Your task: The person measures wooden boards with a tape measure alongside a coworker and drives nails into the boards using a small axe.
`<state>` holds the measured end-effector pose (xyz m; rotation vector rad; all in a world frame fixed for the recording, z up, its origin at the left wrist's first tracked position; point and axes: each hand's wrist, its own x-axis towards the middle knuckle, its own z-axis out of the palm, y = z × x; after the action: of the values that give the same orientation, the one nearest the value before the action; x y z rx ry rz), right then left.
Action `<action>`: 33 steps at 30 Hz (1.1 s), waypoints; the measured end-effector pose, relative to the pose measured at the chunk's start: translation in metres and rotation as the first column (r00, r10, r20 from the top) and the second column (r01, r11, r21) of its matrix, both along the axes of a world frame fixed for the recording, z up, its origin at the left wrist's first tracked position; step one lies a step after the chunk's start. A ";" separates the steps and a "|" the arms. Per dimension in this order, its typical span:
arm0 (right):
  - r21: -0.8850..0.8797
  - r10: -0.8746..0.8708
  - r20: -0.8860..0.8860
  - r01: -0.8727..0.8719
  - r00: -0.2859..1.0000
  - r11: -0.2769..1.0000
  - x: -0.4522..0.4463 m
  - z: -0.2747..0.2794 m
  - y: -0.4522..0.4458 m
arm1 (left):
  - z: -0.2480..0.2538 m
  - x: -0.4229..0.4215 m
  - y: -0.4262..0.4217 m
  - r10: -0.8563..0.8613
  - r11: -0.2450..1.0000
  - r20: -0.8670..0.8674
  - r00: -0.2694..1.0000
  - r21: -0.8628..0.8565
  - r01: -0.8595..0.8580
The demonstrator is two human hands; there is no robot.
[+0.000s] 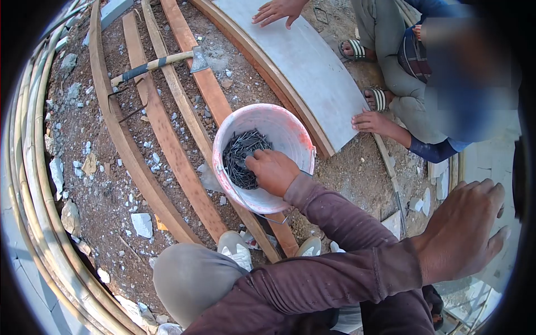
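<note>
A pale bucket (296, 125) with red-stained walls stands before me, holding a heap of dark nails (240, 146). My right hand (272, 170) reaches inside, its fingers closed at the nails and their tips partly hidden. Crossing over my right forearm, my left arm stretches to the right. My left hand (462, 234) is raised there with its back toward me and its fingers curled; whatever lies in the palm is out of sight. The wire handle (267, 216) hangs at the bucket's near side.
Long wooden strips (167, 139) lie on the stony ground, with a hatchet (153, 67) across them. A co-worker (413, 95) squats at upper right, hands at a pale curved panel (296, 56) edged in wood. Bamboo poles (42, 167) curve along the left.
</note>
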<state>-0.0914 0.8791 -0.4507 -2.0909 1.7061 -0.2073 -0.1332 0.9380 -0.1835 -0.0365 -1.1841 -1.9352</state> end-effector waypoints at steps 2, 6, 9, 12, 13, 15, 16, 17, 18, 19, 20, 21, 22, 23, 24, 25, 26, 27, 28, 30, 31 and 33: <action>-0.068 -0.044 -0.086 0.039 0.995 0.997 0.001 -0.017 0.006 | -0.001 0.000 0.002 0.013 1.000 0.013 1.000 -0.018 -0.013; -0.165 -0.083 -0.119 0.063 0.989 0.984 -0.003 -0.009 0.015 | -0.002 0.000 0.004 0.029 0.998 0.023 0.999 -0.048 -0.028; -0.192 -0.020 -0.101 0.000 0.995 0.981 -0.005 -0.001 0.014 | -0.003 -0.001 0.005 0.041 0.997 0.028 0.999 -0.059 -0.040; -0.118 0.073 -0.116 -0.087 0.991 0.989 0.001 -0.003 0.007 | -0.004 0.000 0.004 0.055 0.996 0.032 0.998 -0.071 -0.052; -0.121 0.104 -0.127 -0.119 0.986 0.985 0.002 -0.006 0.004 | -0.004 0.001 0.003 0.058 0.996 0.032 0.998 -0.074 -0.056; -0.121 0.166 -0.150 -0.185 0.975 0.975 0.006 -0.016 -0.002 | -0.008 0.004 -0.002 0.068 0.995 0.029 0.997 -0.073 -0.065; -0.116 0.182 -0.166 -0.202 0.969 0.972 0.008 -0.021 -0.004 | -0.011 0.007 -0.005 0.075 0.995 0.033 0.997 -0.074 -0.072; -0.109 0.198 -0.182 -0.220 0.963 0.969 0.010 -0.024 -0.006 | -0.011 0.009 -0.007 0.083 0.994 0.031 0.996 -0.073 -0.080; -0.102 0.214 -0.200 -0.237 0.956 0.966 0.011 -0.028 -0.007 | -0.011 0.011 -0.008 0.092 0.993 0.030 0.995 -0.074 -0.090; -0.105 0.234 -0.216 -0.261 0.948 0.960 0.012 -0.034 -0.007 | -0.009 0.010 -0.010 0.095 0.993 0.027 0.995 -0.071 -0.093; -0.107 0.255 -0.232 -0.285 0.939 0.952 0.013 -0.041 -0.007 | -0.010 0.009 -0.011 0.103 0.993 0.024 0.994 -0.068 -0.101; -0.109 0.276 -0.248 -0.310 0.929 0.945 0.014 -0.041 -0.008 | -0.009 0.010 -0.014 0.108 0.992 0.023 0.994 -0.062 -0.106; -0.092 0.282 -0.257 -0.314 0.924 0.945 0.015 -0.041 -0.009 | -0.008 0.011 -0.017 0.113 0.992 0.021 0.993 -0.059 -0.111; -0.076 0.288 -0.266 -0.318 0.920 0.945 0.016 -0.040 -0.009 | -0.009 0.013 -0.020 0.111 0.992 0.022 0.994 -0.059 -0.109; -0.060 0.294 -0.275 -0.321 0.916 0.945 0.017 -0.040 -0.009 | -0.006 0.014 -0.022 0.116 0.992 0.011 0.993 -0.052 -0.115; -0.058 0.305 -0.281 -0.334 0.910 0.941 0.018 -0.039 -0.010 | -0.008 0.017 -0.024 0.108 0.991 0.015 0.994 -0.081 -0.107; -0.057 0.316 -0.287 -0.345 0.904 0.937 0.020 -0.040 -0.011 | -0.009 0.023 -0.030 0.101 0.989 0.018 0.995 -0.110 -0.099; -0.057 0.326 -0.295 -0.357 0.898 0.932 0.021 -0.040 -0.012 | -0.009 0.021 -0.031 0.103 0.989 0.014 0.995 -0.112 -0.101; -0.058 0.320 -0.288 -0.350 0.902 0.935 0.021 -0.038 -0.013 | -0.008 0.021 -0.031 0.101 0.989 0.014 0.995 -0.111 -0.098; -0.058 0.313 -0.275 -0.340 0.909 0.938 0.021 -0.035 -0.014 | -0.006 0.020 -0.030 0.089 0.991 0.013 0.996 -0.097 -0.087; -0.058 0.294 -0.260 -0.318 0.920 0.946 0.021 -0.033 -0.014 | -0.006 0.019 -0.029 0.086 0.993 0.016 0.996 -0.084 -0.084; -0.058 0.255 -0.231 -0.275 0.939 0.960 0.021 -0.028 -0.013 | -0.007 0.019 -0.029 0.085 0.994 0.020 0.996 -0.072 -0.083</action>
<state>-0.0702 0.8658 -0.4787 -2.4629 1.5333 0.0347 -0.1138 0.9092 -0.1902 -0.0019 -1.2502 -1.8243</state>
